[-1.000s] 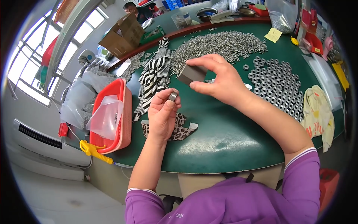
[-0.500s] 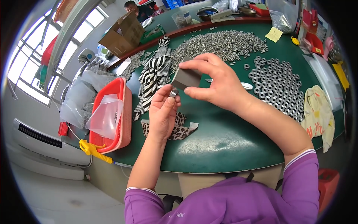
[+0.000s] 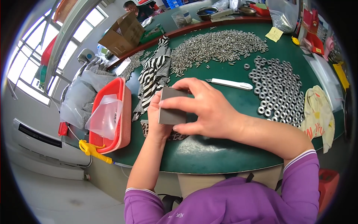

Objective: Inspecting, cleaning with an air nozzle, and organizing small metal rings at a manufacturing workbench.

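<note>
I see the right hand [image 3: 209, 112] gripping a grey block [image 3: 172, 106] against the left hand [image 3: 158, 117] (its closure I cannot tell), above the green table [image 3: 223, 149], near a zebra-striped cloth [image 3: 154, 76].

1. A small-parts workshop, shown by the green worktop [image 3: 223, 153].
2. A heap of metal pins [image 3: 220, 44] lies at the worktop's far side.
3. Rows of metal rings [image 3: 278, 86] lie on its right.
4. A red basket [image 3: 119, 112] holding plastic bags sits at its left edge.
</note>
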A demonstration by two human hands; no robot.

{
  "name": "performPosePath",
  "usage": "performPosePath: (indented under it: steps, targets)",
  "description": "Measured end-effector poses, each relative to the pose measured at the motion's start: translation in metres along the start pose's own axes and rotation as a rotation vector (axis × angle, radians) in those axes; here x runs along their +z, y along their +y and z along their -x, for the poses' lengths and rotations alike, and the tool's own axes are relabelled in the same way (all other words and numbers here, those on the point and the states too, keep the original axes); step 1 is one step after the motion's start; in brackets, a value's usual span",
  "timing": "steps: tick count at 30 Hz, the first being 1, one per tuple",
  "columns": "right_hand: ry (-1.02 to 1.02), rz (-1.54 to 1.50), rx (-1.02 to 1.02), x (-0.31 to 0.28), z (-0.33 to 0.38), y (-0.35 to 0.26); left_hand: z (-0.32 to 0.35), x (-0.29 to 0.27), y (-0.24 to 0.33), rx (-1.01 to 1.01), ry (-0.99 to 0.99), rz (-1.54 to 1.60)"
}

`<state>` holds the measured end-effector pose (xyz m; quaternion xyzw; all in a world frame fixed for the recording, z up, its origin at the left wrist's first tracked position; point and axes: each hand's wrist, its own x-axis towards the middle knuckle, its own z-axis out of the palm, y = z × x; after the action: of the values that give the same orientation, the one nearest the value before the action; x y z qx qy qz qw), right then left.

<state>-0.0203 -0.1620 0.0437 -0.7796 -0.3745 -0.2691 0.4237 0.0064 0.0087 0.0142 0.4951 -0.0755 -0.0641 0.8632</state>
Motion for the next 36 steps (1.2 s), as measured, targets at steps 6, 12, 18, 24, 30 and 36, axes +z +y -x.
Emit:
performPosePath:
  steps: [6,12,18,24,30,36]
  targets:
    - [0.136,0.072,0.257,-0.019,-0.01,0.037,0.001,-0.007,-0.002,0.143,-0.209,-0.023]
    - [0.032,-0.003,0.054,-0.005,-0.003,0.001,0.004,0.0,-0.002,0.127,-0.127,0.038]
    - [0.122,0.169,0.222,-0.023,-0.014,0.032,0.005,-0.006,0.003,0.218,-0.276,-0.038]
    - [0.079,-0.058,0.081,-0.004,-0.008,0.006,0.003,-0.008,0.0,0.176,-0.137,-0.042]
    - [0.15,0.162,0.178,-0.02,-0.013,0.031,0.005,-0.005,0.0,0.204,-0.232,-0.043]
    - [0.125,0.035,0.297,-0.028,-0.014,0.039,0.001,-0.012,-0.001,0.154,-0.256,0.046]
